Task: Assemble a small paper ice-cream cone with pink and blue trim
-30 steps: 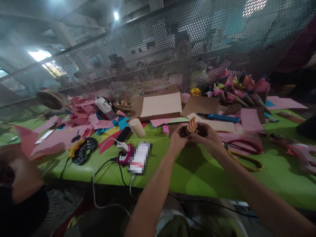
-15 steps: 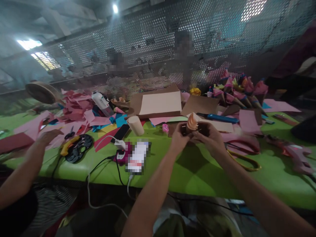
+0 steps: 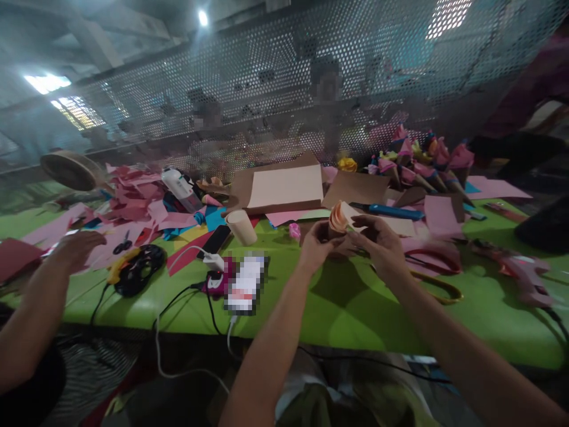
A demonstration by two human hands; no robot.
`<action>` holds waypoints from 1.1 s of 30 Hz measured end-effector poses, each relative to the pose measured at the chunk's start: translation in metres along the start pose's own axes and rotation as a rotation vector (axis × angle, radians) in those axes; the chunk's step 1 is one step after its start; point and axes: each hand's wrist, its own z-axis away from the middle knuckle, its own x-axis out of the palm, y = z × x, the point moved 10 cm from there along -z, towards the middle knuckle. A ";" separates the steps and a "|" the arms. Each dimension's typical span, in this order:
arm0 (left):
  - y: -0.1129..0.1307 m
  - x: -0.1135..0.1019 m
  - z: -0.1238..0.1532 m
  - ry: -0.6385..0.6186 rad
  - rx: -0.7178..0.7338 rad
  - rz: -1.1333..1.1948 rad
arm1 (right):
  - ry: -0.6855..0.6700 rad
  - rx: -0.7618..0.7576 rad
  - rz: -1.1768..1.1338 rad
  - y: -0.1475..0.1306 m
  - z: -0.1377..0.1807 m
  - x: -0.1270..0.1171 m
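Nearest on the green tabletop (image 3: 351,317), a phone (image 3: 245,287) lies on its cable beside a purple socket block (image 3: 219,283), left of the person's forearms. A little farther in, the peach paper (image 3: 339,218), coiled into an upright swirl, is held between both hands above the tabletop. The left hand (image 3: 320,244) is curled around its base, thumb and fingers closed on it. The right hand (image 3: 379,238) seems to pinch the paper's pale loose edge, though the dim light and overlapping fingers make the exact grip hard to read. Scissors (image 3: 457,292) lie just beyond the right wrist, and a pink glue gun (image 3: 527,274) sits well to the right.

The step in hand looks like winding or shaping the swirl; the next move calls for a steady left hold while the right guides the loose edge without creasing it.

Farther back are a cardboard tube (image 3: 240,228), a blue knife (image 3: 395,212), and a cardboard box (image 3: 242,193) with a pale sheet on it. A cluster of paper cones (image 3: 424,163) is at back right, before a mesh screen (image 3: 267,118).
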 end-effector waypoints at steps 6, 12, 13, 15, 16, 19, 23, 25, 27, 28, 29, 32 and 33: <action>-0.006 0.004 0.002 -0.030 -0.056 -0.111 | 0.034 -0.215 0.075 -0.025 -0.003 -0.011; -0.008 0.005 0.001 -0.042 -0.071 -0.146 | 0.070 -0.262 0.145 -0.031 -0.001 -0.013; -0.008 0.004 0.000 -0.036 -0.072 -0.138 | 0.083 -0.297 0.169 -0.035 0.000 -0.014; -0.009 0.004 0.000 -0.037 -0.078 -0.120 | 0.083 -0.359 0.214 -0.043 0.003 -0.012; -0.009 0.004 -0.001 -0.046 -0.082 -0.114 | 0.076 -0.379 0.230 -0.045 0.004 -0.010; -0.011 0.006 0.000 -0.071 -0.082 -0.114 | 0.090 -0.401 0.253 -0.049 0.005 -0.011; -0.010 0.009 0.001 -0.105 -0.063 -0.097 | 0.133 -0.461 0.271 -0.057 0.009 -0.015; -0.009 0.010 0.002 -0.115 -0.051 -0.103 | 0.109 -0.488 0.295 -0.061 0.010 -0.012; -0.008 0.011 0.003 -0.125 -0.043 -0.120 | 0.077 -0.494 0.324 -0.062 0.011 -0.008; -0.008 0.011 0.003 -0.131 -0.042 -0.125 | 0.068 -0.489 0.335 -0.061 0.011 -0.006; -0.009 0.011 0.003 -0.136 -0.042 -0.126 | 0.068 -0.481 0.344 -0.060 0.011 -0.006; -0.014 0.010 0.003 -0.145 -0.041 -0.116 | 0.086 -0.457 0.370 -0.057 0.010 -0.007; -0.015 0.010 0.003 -0.149 -0.038 -0.115 | 0.093 -0.455 0.383 -0.056 0.010 -0.008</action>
